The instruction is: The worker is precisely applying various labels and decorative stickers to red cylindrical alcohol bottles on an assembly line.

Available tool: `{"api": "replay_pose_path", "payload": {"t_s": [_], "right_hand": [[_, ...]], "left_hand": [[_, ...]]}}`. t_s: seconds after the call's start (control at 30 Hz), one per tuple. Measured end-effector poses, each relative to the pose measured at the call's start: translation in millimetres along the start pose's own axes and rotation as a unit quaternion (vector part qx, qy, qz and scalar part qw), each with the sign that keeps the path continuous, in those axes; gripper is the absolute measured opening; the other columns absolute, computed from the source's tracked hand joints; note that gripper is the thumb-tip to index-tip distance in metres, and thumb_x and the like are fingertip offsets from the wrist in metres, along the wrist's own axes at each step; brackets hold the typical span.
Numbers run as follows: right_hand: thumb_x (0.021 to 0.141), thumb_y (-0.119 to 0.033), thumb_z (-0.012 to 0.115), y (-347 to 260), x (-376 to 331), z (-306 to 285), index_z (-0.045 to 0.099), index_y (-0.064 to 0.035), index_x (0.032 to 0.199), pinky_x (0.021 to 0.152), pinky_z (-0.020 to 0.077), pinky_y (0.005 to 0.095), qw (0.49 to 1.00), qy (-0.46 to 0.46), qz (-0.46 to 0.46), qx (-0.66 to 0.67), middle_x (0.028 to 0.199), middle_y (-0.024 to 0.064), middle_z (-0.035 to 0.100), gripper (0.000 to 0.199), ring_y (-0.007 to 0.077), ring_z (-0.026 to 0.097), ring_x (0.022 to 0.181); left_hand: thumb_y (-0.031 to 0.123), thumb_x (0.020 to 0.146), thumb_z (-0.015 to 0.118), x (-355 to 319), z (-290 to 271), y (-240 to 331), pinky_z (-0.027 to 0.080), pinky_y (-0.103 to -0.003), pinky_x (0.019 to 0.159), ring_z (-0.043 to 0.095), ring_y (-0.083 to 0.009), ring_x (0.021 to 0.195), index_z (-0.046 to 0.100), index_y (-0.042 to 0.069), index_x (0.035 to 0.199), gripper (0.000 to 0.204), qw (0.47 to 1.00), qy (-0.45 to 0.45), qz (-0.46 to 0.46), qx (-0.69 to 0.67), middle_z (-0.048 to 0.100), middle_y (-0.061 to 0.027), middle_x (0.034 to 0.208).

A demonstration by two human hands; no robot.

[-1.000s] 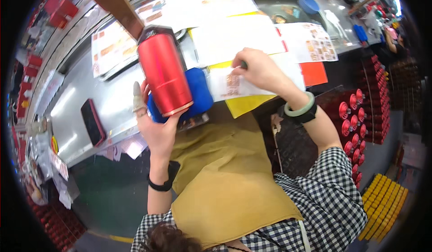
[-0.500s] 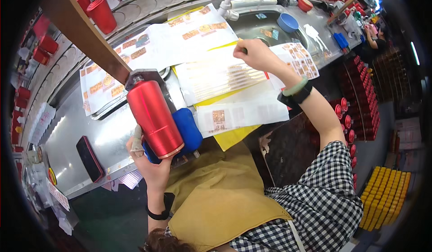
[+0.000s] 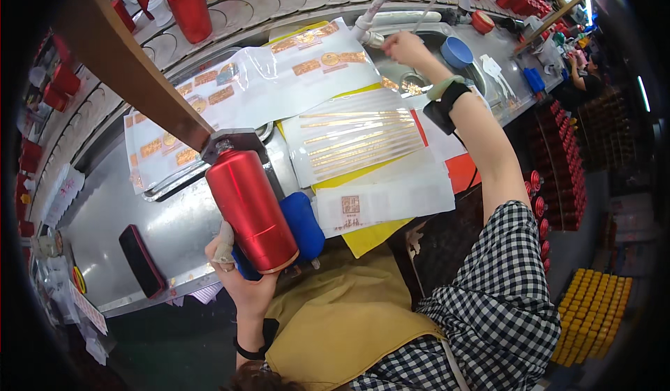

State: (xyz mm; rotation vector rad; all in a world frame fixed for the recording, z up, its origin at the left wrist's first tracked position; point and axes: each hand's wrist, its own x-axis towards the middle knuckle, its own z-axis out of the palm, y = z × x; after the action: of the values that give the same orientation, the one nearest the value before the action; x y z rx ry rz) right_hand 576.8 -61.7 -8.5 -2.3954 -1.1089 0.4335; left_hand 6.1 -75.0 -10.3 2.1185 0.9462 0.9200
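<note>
A shiny red metallic bottle (image 3: 252,209) lies tilted, its far neck end at a dark block on a wooden post (image 3: 139,77). My left hand (image 3: 241,279) grips its near end, with a pale cover on one digit. The fingers under the bottle are hidden. A blue pad (image 3: 304,225) is beside and partly beneath the bottle. My right hand (image 3: 413,50) is over the near-left part of the metal sink (image 3: 436,34), by the faucet. Its fingers are curled; whatever they hold is hidden. Below lies a clear sheet with gold strips (image 3: 359,140).
White sheets with gold decals (image 3: 258,66) cover the counter's far side. A paper with a brown stamp (image 3: 384,199) lies nearer me. A blue bowl (image 3: 457,52) stands in the sink. A phone (image 3: 142,260) is at left. Red bottles (image 3: 188,11) stand on the far conveyor.
My right hand has moved from above the gold-strip sheet, away from me and right, to the sink by the faucet. My left hand stays on the bottle. The view has shifted slightly.
</note>
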Motion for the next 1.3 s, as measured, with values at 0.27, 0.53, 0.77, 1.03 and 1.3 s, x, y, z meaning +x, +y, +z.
{"api": "replay_pose_path", "payload": {"t_s": [0.27, 0.53, 0.77, 1.03, 1.3], "right_hand": [[0.100, -0.007, 0.056, 109, 14, -3, 0.067, 0.0021, 0.096, 0.059, 0.0541, 0.0347, 0.978, -0.055, 0.194, 0.059, 0.082, 0.0095, 0.069, 0.015, 0.0232, 0.068, 0.068], [0.083, -0.059, 0.080, -8, 10, 41, 0.077, 0.0025, 0.104, 0.075, 0.0548, 0.0333, 0.995, -0.035, 0.074, 0.057, 0.096, 0.0099, 0.075, 0.065, 0.0232, 0.069, 0.084], [0.072, -0.065, 0.085, -7, 20, 42, 0.076, 0.0014, 0.083, 0.063, 0.0539, 0.0326, 0.993, -0.037, 0.111, 0.005, 0.079, 0.0105, 0.075, 0.068, 0.0180, 0.068, 0.065], [0.075, -0.058, 0.078, -62, -22, -15, 0.080, 0.0000, 0.087, 0.073, 0.0564, 0.0426, 0.988, 0.000, -0.050, -0.147, 0.080, 0.0165, 0.076, 0.059, 0.0292, 0.074, 0.077], [0.104, -0.028, 0.065, -203, -168, -116, 0.076, -0.0050, 0.107, 0.043, 0.0376, 0.0171, 0.995, -0.049, 0.037, 0.076, 0.088, 0.0065, 0.074, 0.026, 0.0030, 0.050, 0.051]], "left_hand": [[0.028, 0.063, 0.098, 1, 0, -6, 0.041, -0.039, 0.104, 0.052, -0.0267, 0.116, 0.048, 0.005, 0.152, 0.105, 1.000, -0.005, 0.023, 0.006, 0.050, -0.0101, 0.125], [0.032, 0.062, 0.099, -1, -2, 1, 0.041, -0.039, 0.103, 0.051, -0.0278, 0.118, 0.050, 0.002, 0.143, 0.099, 1.000, 0.004, 0.000, 0.008, 0.048, -0.0108, 0.125], [0.030, 0.063, 0.099, 3, 0, -1, 0.041, -0.040, 0.102, 0.051, -0.0287, 0.118, 0.049, 0.002, 0.148, 0.103, 0.999, 0.003, 0.028, 0.017, 0.049, -0.0112, 0.124], [0.026, 0.062, 0.101, 2, 3, -3, 0.042, -0.041, 0.107, 0.051, -0.0294, 0.124, 0.046, 0.003, 0.152, 0.107, 1.000, 0.003, 0.022, -0.012, 0.049, -0.0118, 0.129], [0.009, 0.063, 0.099, 4, 7, -1, 0.040, -0.041, 0.118, 0.046, -0.0267, 0.143, 0.029, 0.006, 0.162, 0.122, 0.986, -0.045, -0.040, -0.154, 0.041, -0.0147, 0.160]]}}
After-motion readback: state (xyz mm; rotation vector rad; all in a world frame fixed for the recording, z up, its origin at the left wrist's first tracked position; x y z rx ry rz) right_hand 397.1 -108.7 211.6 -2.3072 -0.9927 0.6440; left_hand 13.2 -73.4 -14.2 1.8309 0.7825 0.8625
